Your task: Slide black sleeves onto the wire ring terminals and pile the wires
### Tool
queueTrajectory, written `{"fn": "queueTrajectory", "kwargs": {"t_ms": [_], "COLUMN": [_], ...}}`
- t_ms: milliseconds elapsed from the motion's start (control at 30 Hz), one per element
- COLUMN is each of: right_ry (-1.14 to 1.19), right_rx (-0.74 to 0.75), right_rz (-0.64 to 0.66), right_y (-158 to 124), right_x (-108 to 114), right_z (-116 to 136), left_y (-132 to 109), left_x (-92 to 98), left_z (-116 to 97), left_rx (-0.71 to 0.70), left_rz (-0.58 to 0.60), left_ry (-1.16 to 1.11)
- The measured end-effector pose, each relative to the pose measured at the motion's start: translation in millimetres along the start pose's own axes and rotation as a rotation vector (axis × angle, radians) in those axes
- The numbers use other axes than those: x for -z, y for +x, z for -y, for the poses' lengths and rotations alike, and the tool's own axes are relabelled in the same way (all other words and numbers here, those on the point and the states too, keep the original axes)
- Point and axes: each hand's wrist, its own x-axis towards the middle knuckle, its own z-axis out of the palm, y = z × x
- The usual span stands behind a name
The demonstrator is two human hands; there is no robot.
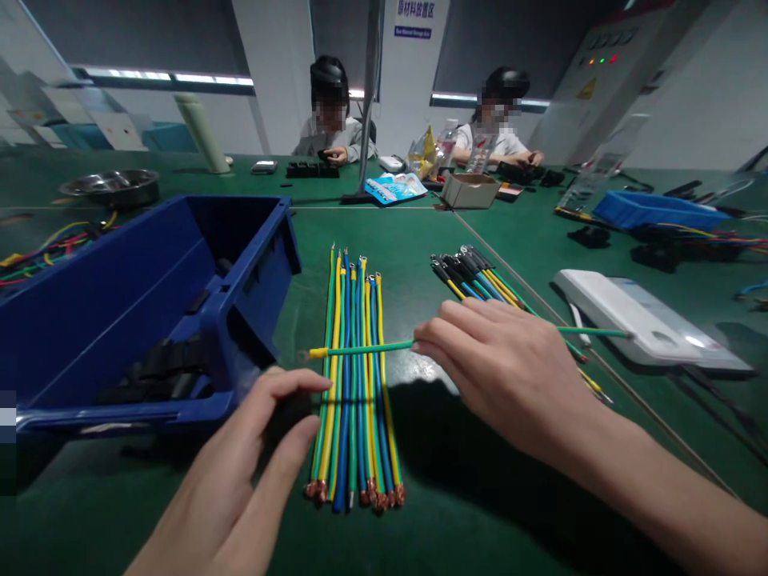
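Note:
My right hand (504, 368) is closed around a green wire (372, 348), held crosswise above a row of wires (358, 432). A yellow sleeve (318, 353) covers its left end, and its far end sticks out to the right of my hand. In the row, green, yellow and blue wires lie side by side, with metal terminals at the far ends and mostly bare copper at the near ends. My left hand (240, 464) is open beside the row, thumb and index finger apart. Beyond my right hand lies a second bundle of wires (480, 276) with black-sleeved ends, partly hidden.
A blue bin (258, 256) with black parts (174, 360) stands at left. A white device (630, 316) lies at right, near a blue tray (660, 210). Further back are a metal bowl (114, 188), a cardboard box (470, 192) and a pole (367, 104). Two people sit opposite.

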Motion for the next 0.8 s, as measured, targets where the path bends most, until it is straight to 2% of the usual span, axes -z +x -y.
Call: {"fn": "queueTrajectory", "kwargs": {"t_ms": [100, 233, 400, 533, 700, 800], "right_ry": [0.046, 0.154, 0.28, 0.294, 0.334, 0.308], "right_rx": [-0.018, -0.026, -0.004, -0.013, 0.031, 0.065], "right_rz": [-0.031, -0.01, 0.073, 0.038, 0.058, 0.055], "right_y": [2, 2, 1, 1, 2, 2], "right_x": [-4, -9, -14, -16, -22, -25], "right_z": [-12, -19, -16, -16, -13, -9], "left_y": [2, 4, 3, 2, 4, 4], "left_x": [-6.6, -8.4, -7.1, -5.2, -2.5, -3.0], "left_z": [-6, -11, -7, -12, -23, -23], "left_rx": [0.132, 0.125, 0.163, 0.166, 0.165, 0.147], "left_rz": [0.077, 0.036, 0.139, 0.144, 0.232, 0.223], "left_ry": [-0.109, -0.105, -0.179, -0.183, -0.172, -0.157]}}
